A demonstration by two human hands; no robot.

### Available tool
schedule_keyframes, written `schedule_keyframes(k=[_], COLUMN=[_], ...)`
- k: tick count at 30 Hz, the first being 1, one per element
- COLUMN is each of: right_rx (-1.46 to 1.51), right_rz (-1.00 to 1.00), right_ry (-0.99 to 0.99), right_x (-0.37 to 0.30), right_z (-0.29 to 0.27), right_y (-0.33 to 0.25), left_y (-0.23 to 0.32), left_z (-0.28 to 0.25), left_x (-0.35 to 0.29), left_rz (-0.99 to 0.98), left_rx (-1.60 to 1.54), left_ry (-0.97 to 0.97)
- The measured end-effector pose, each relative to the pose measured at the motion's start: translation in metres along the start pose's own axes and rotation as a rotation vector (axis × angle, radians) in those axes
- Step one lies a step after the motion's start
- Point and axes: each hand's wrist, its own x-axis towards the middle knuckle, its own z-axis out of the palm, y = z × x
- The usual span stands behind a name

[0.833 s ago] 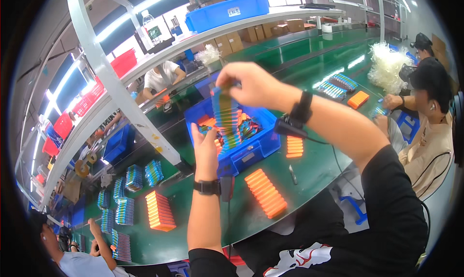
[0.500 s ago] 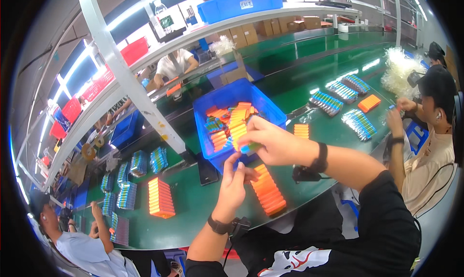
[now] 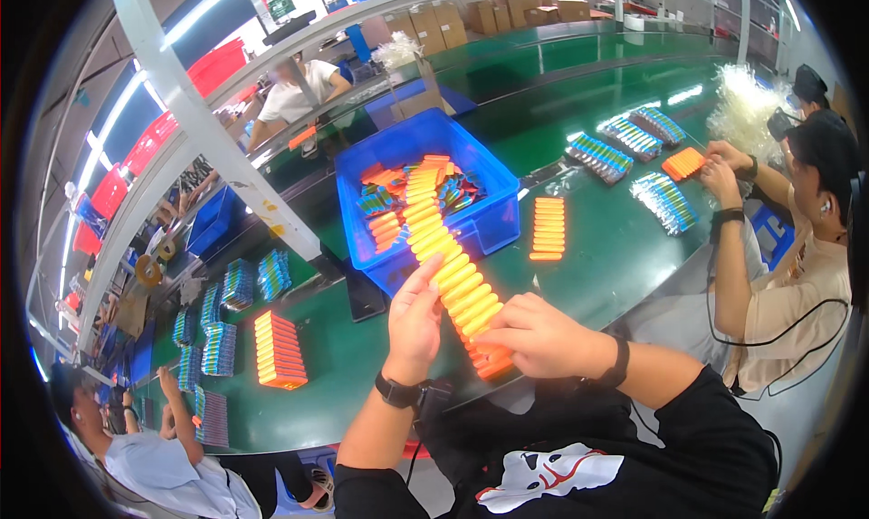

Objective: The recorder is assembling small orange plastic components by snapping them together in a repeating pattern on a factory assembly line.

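Observation:
A long strip of bright orange cylinders, joined side by side, runs from the blue bin down toward me. My left hand grips its left edge about midway, thumb and fingers closed. At the strip's near end my right hand has its fingers bent and pressed onto the cylinders. Beneath this end lies a stack of orange strips, partly covered by the strip and my right hand. Inside the bin are more orange strips and blue-green pieces in a loose heap.
A second orange stack stands on the green table to the left, near several blue-green bundles. A short orange strip lies right of the bin. Beside a metal post is a dark flat object. Co-workers sit at both sides.
The orange strip now stretches out of the bin toward me over the near stack. My right hand has come nearer and lower, and the blue-green piece by its fingers no longer shows.

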Motion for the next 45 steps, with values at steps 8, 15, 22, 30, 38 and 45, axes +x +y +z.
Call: schedule_keyframes(k=[8, 15, 22, 30, 38, 45], right_rx=[0.009, -0.021, -0.052, -0.014, 0.047, 0.005], right_rz=[0.105, 0.134, 0.101, 0.112, 0.125, 0.408], right_ry=[0.027, -0.029, -0.022, -0.108, -0.121, 0.183], right_x=[-0.014, -0.013, -0.005, -0.014, -0.024, -0.068], right_z=[0.007, 0.014, 0.018, 0.033, 0.031, 0.016], right_y=[-0.002, -0.002, 0.004, 0.009, 0.003, 0.037], left_y=[-0.039, -0.063, -0.068, -0.077, -0.073, -0.069], left_z=[-0.043, -0.063, -0.063, -0.07, -0.068, -0.061], left_x=[0.016, 0.026, 0.028, 0.028, 0.025, 0.019], left_rz=[0.069, 0.025, -0.048, -0.041, -0.154, -0.169], left_rx=[0.351, 0.298, 0.146, 0.207, 0.374, 0.297], left_ry=[-0.112, -0.182, -0.256, -0.203, -0.221, -0.182])
